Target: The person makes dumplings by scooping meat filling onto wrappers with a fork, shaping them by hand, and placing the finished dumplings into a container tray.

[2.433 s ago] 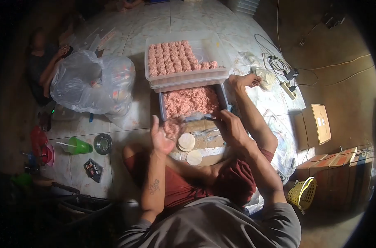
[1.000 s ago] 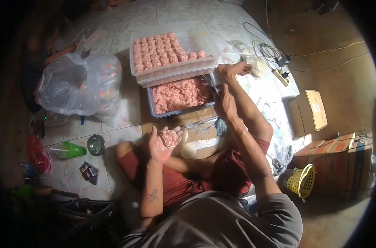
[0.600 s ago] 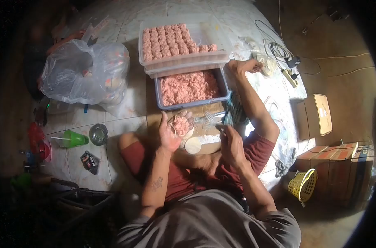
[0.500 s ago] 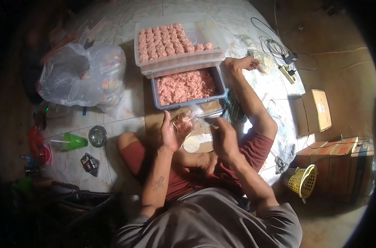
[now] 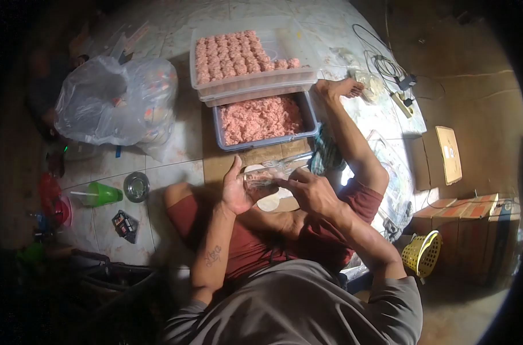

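Observation:
Palm up above my lap, my left hand (image 5: 238,192) cradles a round wrapper with pink minced meat (image 5: 257,179) on it. My right hand (image 5: 310,192) pinches a fork, blurred, whose tines (image 5: 264,183) lie over that meat. Pale round wrappers (image 5: 269,201) rest on cardboard (image 5: 221,167) below my hands. More forks (image 5: 293,161) lie behind them. Further forward is a blue-rimmed tub (image 5: 261,119) of minced meat. Stacked clear trays (image 5: 296,43) overlap its far edge, the top one holding rows of meat balls (image 5: 230,56).
A plastic bag (image 5: 95,106), a green cup (image 5: 103,195) and a glass dish (image 5: 136,187) stand left. A person (image 5: 49,72) sits beyond the bag. At right are a striped cloth (image 5: 326,150), cables (image 5: 382,66), cardboard boxes (image 5: 462,227) and a yellow basket (image 5: 422,255).
My right hand came back from the tub's right edge and has moved left to my left hand, bringing the fork over the meat. The meat-topped wrapper has stayed in my left hand.

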### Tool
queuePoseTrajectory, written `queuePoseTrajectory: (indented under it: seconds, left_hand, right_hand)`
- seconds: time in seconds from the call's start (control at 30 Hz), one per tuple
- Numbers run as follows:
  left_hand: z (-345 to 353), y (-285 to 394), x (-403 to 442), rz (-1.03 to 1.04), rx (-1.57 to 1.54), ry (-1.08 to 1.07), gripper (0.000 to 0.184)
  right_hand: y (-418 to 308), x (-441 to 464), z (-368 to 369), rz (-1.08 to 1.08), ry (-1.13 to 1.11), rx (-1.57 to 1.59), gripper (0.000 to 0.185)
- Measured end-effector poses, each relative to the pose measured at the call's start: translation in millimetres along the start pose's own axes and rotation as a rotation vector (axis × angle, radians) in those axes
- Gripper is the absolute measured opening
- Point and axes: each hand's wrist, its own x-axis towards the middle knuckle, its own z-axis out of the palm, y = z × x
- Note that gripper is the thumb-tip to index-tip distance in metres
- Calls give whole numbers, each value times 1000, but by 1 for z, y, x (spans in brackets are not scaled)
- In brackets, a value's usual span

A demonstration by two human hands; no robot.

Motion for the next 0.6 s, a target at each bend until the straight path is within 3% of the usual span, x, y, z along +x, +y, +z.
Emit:
queuePoseTrajectory:
  seconds: [0.03, 0.1, 0.17, 0.23, 0.3, 0.37, 0.43, 0.5, 0.57, 0.6]
  left_hand:
    - [2, -1, 3, -81, 48, -90, 94]
    - [5, -3, 9, -76, 149, -39, 93]
    - [1, -11, 7, -16, 161, 71, 89]
    - [7, -18, 12, 27, 100, 47, 85]
    - [14, -18, 16, 190, 139, 162, 83]
    - [4, -13, 15, 240, 151, 163, 77]
    - [8, -9, 13, 261, 419, 241, 74]
    - [25, -21, 15, 280, 646, 226, 87]
    - [31, -13, 5, 222, 576, 110, 92]
    - [43, 1, -1, 204, 564, 40, 90]
  right_hand:
    - [10, -1, 0, 15, 6, -3, 39]
    - [25, 2, -8, -14, 49, 8, 39]
    - [17, 0, -11, -23, 57, -74, 36]
    - [14, -2, -9, 58, -1, 85, 33]
    - [26, -3, 2, 37, 30, 110, 27]
    - [14, -2, 3, 45, 340, 396, 21]
    - [7, 1, 25, 380, 434, 741, 20]
    - [4, 13, 36, 466, 258, 771, 25]
    - [-3, 20, 41, 461, 147, 1299, 30]
    - [-9, 26, 31, 371, 166, 1331, 30]
